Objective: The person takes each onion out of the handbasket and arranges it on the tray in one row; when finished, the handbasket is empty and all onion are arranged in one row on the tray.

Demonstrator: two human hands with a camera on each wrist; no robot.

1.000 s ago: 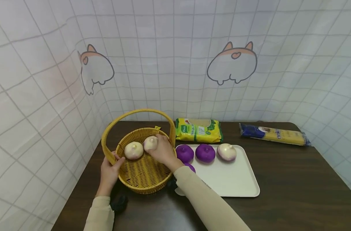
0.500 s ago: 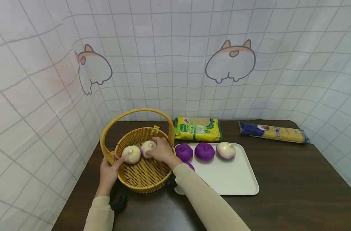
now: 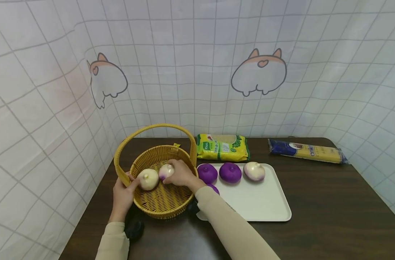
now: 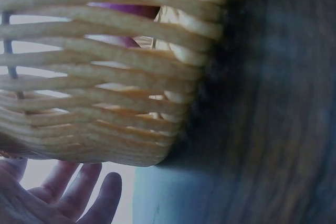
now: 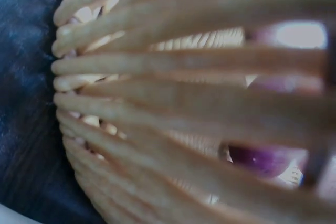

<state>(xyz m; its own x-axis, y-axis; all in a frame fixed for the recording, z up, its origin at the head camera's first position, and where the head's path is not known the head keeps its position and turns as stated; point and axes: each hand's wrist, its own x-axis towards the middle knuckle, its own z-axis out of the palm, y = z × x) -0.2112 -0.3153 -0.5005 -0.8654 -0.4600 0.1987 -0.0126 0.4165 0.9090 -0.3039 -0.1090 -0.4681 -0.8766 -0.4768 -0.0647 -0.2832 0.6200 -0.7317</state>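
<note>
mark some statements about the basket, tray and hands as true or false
1. The right grip holds a pale turnip inside the wicker basket. True.
2. The white tray bears only purple turnips. False: a pale one lies there too.
3. The yellow bag lies behind the tray. True.
4. The left grip is on the tray. False: it holds the basket's side.
5. The basket stands upright. True.

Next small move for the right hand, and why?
Probably relax the right hand and leave the purple-tinged turnip in the basket: it is low inside, beside the paler turnip, and the left hand grips the basket's side, which should steady it.
</note>
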